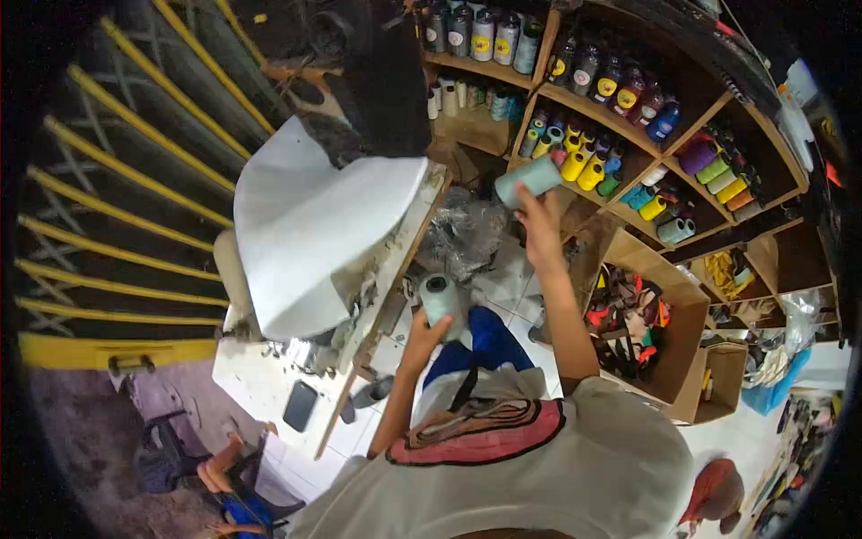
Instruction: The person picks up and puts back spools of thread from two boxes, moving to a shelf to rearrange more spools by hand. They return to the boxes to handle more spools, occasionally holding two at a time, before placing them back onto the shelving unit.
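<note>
In the head view my left hand is closed around a pale grey-green thread spool, whose dark core hole faces up. My right hand grips a second thread spool of similar colour, raised and tilted in front of the shelves. The two spools are apart. Left of my left hand is a white worktable with a large white sheet curving up from it. Yellow thread spools stand on the shelf just behind the right-hand spool.
Wooden shelves with several rows of coloured spools fill the far right. A cardboard box of fabric scraps stands below them. A dark phone lies on the worktable. A yellow folding gate is at left; another person's legs show below it.
</note>
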`<state>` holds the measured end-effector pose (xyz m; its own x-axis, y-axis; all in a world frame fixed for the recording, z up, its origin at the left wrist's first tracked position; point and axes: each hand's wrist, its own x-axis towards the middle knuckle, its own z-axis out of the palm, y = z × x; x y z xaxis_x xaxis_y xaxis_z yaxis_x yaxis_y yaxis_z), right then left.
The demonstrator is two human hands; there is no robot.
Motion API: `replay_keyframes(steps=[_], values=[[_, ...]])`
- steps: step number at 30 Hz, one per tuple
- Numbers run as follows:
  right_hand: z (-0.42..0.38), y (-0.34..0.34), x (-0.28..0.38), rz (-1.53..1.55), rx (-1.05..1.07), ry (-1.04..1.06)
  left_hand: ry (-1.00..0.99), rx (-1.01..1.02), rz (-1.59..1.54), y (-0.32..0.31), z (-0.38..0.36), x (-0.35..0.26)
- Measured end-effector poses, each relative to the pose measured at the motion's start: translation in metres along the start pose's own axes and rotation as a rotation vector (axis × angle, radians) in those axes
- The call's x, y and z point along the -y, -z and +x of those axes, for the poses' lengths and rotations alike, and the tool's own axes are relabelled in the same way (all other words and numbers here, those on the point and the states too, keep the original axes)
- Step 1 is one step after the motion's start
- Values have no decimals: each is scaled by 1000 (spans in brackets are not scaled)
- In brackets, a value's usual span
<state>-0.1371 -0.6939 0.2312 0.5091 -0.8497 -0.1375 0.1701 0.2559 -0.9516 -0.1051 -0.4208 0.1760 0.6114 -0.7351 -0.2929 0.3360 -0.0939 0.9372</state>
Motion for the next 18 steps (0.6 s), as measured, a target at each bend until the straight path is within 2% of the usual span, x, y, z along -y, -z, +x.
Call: replay_keyframes(steps=[1,2,3,4,5,6,7,8,10,11,12,14,17,18], values=[[28,-2,-28,-71,-9,5,90,-58,83,-2,2,-8],[63,-1,-68,-118,-35,68,20,-33,84,5,11,12],[99,0,-107,-166,-63,130,147,-82,301,7,16,12],[105,-18,-95,-124,-68,43,136,-42,107,5,24,15],[143,-18,-138,-328,-85,241,73,-18,107,16,31,44],[158,-21,-144,-327,-61,201,105,43,93,20,33,45],[171,-24,-152,-324,-29,148,155,-7,49,9,32,23],[184,-29,-160,-319,17,94,282,-35,145,13,31,22],[213,-42,-175,-137,27,73,238,9,30,13,40,33],[228,-47,-182,-197,26,109,315,-32,112,14,40,31],[245,-52,-190,-257,22,144,320,67,91,25,45,45],[290,-49,-226,-689,11,315,263,121,68,25,53,39],[362,-56,-281,-759,36,374,214,151,33,27,64,46],[380,-56,-297,-843,18,543,162,155,78,26,69,50]])
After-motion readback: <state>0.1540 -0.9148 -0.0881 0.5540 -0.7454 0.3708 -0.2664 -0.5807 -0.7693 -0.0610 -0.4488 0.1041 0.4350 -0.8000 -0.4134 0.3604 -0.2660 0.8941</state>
